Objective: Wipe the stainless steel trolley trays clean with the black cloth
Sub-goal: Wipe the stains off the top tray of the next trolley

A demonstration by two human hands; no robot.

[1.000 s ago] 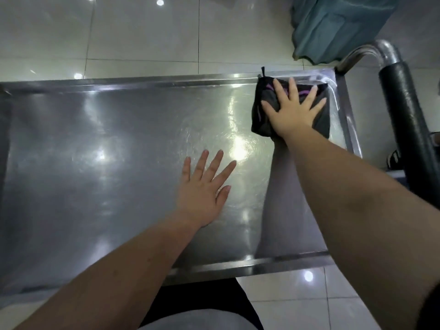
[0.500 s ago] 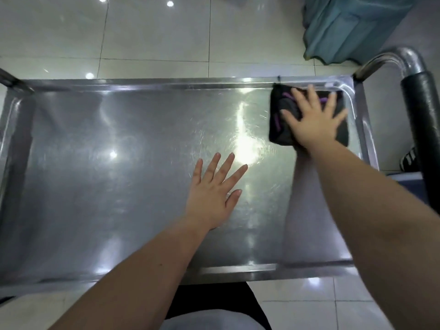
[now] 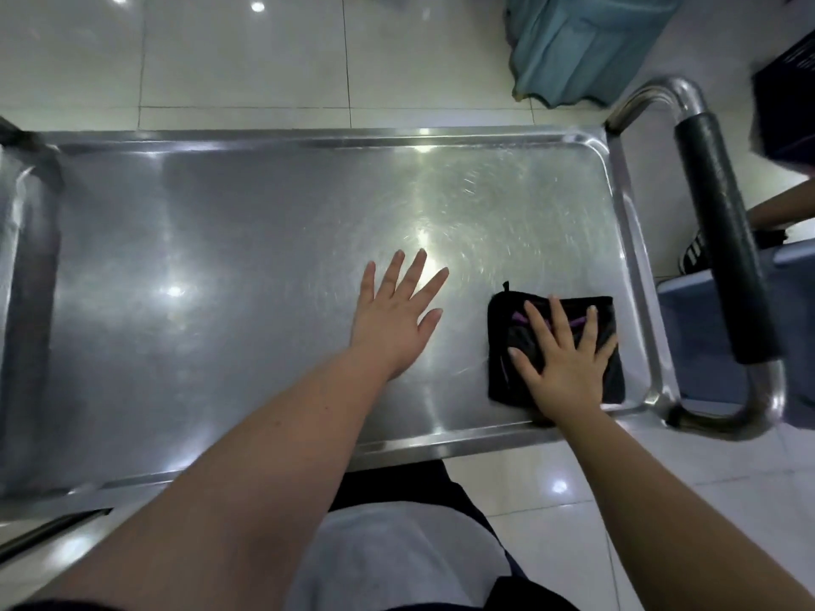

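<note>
Near the middle of the stainless steel tray (image 3: 198, 280) the left hand (image 3: 394, 321) is laid flat on bare metal, fingers straight and spread, nothing held. In the tray's near right corner the folded black cloth (image 3: 500, 319) is pressed down by the right hand (image 3: 564, 368), fingers splayed flat. The padded trolley handle (image 3: 714, 240) is seen beyond.

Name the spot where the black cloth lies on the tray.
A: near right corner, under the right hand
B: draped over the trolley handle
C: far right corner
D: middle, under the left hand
A: the black cloth lies by the near right corner of the tray, with the right hand pressed flat on it.
</note>
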